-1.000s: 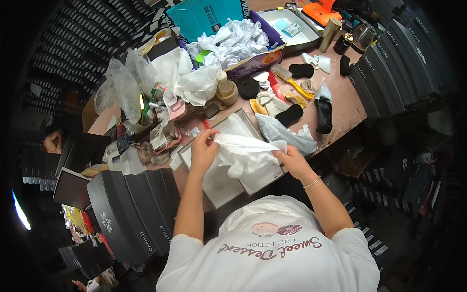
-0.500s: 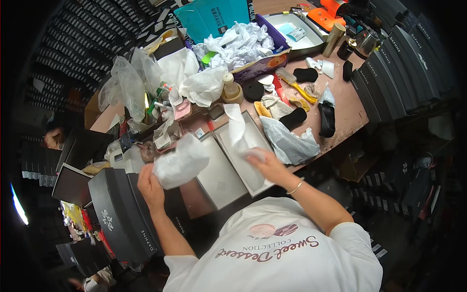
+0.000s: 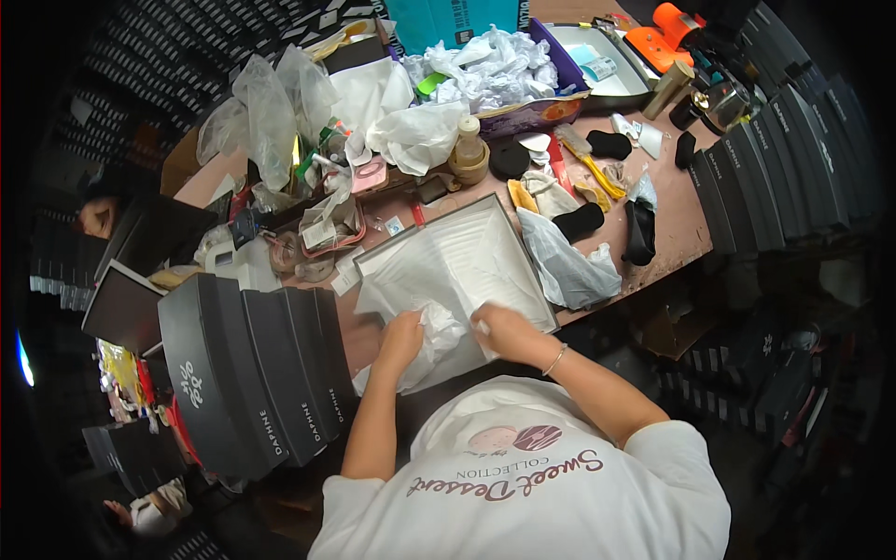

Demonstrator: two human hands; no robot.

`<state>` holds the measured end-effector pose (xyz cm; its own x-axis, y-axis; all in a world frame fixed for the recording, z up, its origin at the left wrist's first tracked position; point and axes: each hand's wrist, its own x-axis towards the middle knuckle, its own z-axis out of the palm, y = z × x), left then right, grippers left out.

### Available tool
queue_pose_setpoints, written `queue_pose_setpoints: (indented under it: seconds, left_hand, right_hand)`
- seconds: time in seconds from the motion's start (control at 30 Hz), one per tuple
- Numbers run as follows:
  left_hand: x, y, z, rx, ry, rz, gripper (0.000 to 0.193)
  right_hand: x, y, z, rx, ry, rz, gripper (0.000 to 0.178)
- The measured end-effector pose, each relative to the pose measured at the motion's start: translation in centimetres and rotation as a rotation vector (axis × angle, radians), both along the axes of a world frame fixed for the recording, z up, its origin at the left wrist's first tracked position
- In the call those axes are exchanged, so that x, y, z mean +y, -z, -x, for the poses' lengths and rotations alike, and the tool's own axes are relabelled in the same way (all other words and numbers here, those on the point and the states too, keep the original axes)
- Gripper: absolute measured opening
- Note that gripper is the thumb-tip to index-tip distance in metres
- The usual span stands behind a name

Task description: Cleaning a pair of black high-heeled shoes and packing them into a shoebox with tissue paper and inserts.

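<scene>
A shoebox [image 3: 535, 297] with a grey rim and white inside lies uncovered at the table's front edge. White tissue paper [image 3: 411, 271] is spread across its left part, creased and overhanging the near side. My left hand [image 3: 400, 342] is closed on a crumpled portion of that paper, over the box's near left. Just to the right, my right hand [image 3: 511, 334] pinches a bit of white tissue between its fingertips, slightly blurred. Whether anything lies under the paper is hidden.
Dark shoeboxes [image 3: 224, 373] stand in a row at the left, with another stack [image 3: 779, 168] at the right. A purple carton [image 3: 523, 117] of crumpled paper is at the back. A brush [image 3: 590, 161], black shoe inserts [image 3: 579, 221] and a plastic bag [image 3: 569, 266] lie right of the box.
My left hand has brought its white bundle rightward over the box, close to my right hand. Tissue now spreads over the box, where two white compartments or halves showed before.
</scene>
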<state>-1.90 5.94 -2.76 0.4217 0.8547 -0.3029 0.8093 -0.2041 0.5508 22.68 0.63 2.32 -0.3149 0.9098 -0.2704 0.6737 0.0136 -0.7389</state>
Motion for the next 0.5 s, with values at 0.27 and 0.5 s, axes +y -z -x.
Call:
queue_pose_setpoints:
  seconds: [0.27, 0.5]
  left_hand:
    - [-2.1, 4.0, -0.3, 0.163, -0.102, 0.022, 0.025]
    - [-3.4, 6.9, 0.3, 0.192, -0.126, -0.011, 0.03]
  right_hand:
    - [1.3, 13.0, -3.1, -0.392, 0.158, -0.261, 0.043]
    - [1.7, -3.7, 9.0, 0.33, -0.168, -0.485, 0.032]
